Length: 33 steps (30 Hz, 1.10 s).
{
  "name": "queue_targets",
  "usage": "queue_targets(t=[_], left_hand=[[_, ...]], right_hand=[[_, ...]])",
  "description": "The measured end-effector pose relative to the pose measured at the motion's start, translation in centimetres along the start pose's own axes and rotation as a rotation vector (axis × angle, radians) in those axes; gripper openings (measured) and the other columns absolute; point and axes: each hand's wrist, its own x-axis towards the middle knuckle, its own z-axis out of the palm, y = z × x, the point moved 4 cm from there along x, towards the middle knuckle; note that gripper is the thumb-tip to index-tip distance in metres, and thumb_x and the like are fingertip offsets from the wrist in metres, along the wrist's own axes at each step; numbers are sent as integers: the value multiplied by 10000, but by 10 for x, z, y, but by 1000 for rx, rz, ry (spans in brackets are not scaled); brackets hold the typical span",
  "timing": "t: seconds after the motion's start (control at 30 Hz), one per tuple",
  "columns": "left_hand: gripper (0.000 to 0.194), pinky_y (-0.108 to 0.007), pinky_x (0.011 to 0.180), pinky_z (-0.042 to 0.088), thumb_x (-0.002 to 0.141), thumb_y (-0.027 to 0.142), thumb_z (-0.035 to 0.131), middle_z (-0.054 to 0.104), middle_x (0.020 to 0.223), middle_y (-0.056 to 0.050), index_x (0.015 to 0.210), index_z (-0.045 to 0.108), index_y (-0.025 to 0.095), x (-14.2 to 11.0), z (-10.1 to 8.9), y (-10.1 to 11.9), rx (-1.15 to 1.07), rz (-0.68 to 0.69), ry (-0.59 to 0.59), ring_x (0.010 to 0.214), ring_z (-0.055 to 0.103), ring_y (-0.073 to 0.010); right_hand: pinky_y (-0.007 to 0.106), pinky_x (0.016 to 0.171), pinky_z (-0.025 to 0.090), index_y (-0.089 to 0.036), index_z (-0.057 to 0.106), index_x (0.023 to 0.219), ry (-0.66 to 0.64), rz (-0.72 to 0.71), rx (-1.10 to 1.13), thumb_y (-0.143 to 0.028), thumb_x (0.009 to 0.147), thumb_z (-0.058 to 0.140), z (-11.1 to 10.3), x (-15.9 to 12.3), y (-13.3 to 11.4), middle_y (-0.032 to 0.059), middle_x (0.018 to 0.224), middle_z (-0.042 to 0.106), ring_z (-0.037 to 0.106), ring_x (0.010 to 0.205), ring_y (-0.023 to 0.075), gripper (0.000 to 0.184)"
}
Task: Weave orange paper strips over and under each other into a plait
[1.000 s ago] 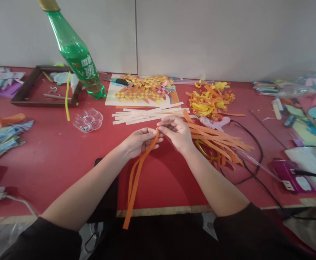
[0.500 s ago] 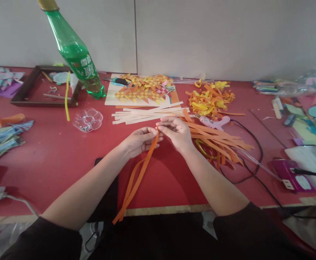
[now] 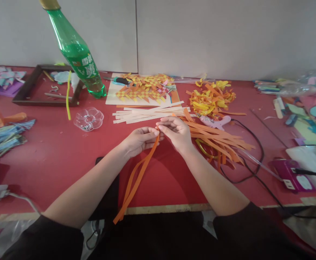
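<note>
An orange paper strip (image 3: pixel 139 177), bent double at its top, hangs down past the table's front edge in two long tails. My left hand (image 3: pixel 141 141) pinches it near the fold between thumb and fingers. Against the folded end, my right hand (image 3: pixel 176 133) closes thumb and forefinger, its fingertips touching those of the left. Loose orange strips (image 3: pixel 223 141) lie just right of my right hand. Pale cream strips (image 3: pixel 136 115) are spread behind both hands. Farther back, woven yellow and orange pieces (image 3: pixel 144 88) rest on a white board (image 3: pixel 111 96).
A green bottle (image 3: pixel 79 59) stands at back left near a dark frame (image 3: pixel 19 90) and a clear bead box (image 3: pixel 89 120). Yellow-orange scraps (image 3: pixel 210 99), a pink glue gun (image 3: pixel 216 122) with a black cable, and a purple power socket (image 3: pixel 290 175) sit on the right.
Both hands stay almost in place, still pinching the folded orange strip. The view has shifted very slightly; nothing else has visibly moved.
</note>
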Motion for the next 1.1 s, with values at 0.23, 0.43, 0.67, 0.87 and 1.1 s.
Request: queue_targets(t=[0.23, 0.43, 0.67, 0.87, 1.1], left_hand=[[175, -190, 642, 563, 725, 187, 824, 700, 686, 0, 747, 656, 145, 0, -4, 7, -56, 128, 66, 650, 691, -104], [142, -155, 603, 524, 762, 188, 787, 738, 765, -10, 735, 654, 144, 0, -8, 17, -136, 272, 121, 596, 645, -63], [77, -151, 654, 542, 826, 155, 709, 769, 894, -41, 764, 663, 152, 0, -12, 16, -183, 310, 159, 737, 712, -92], [39, -161, 653, 547, 843, 160, 696, 759, 895, -25, 813, 672, 154, -3, -12, 19, -204, 307, 196, 796, 726, -105], [81, -166, 658, 543, 818, 164, 719, 758, 932, -16, 771, 652, 161, -3, -13, 17, -210, 333, 198, 796, 715, -96]], right_hand=[[324, 703, 576, -228, 608, 852, -81, 308, 197, -518, 762, 753, 15, -7, 2, -5, 805, 673, 663, 755, 162, 336], [285, 659, 544, -199, 594, 858, -116, 588, 266, -466, 670, 845, 37, -35, 8, -4, 795, 676, 656, 713, 139, 412], [289, 650, 547, -184, 607, 822, -138, 602, 404, -347, 650, 875, 49, -61, 10, -28, 673, 682, 655, 620, 129, 358], [301, 624, 570, -199, 586, 883, -108, 605, 435, -345, 685, 854, 44, -70, 3, -47, 687, 661, 684, 617, 148, 364], [253, 491, 538, -250, 481, 1063, -53, 462, 147, -282, 740, 793, 36, -76, 0, -72, 815, 650, 624, 445, 88, 451]])
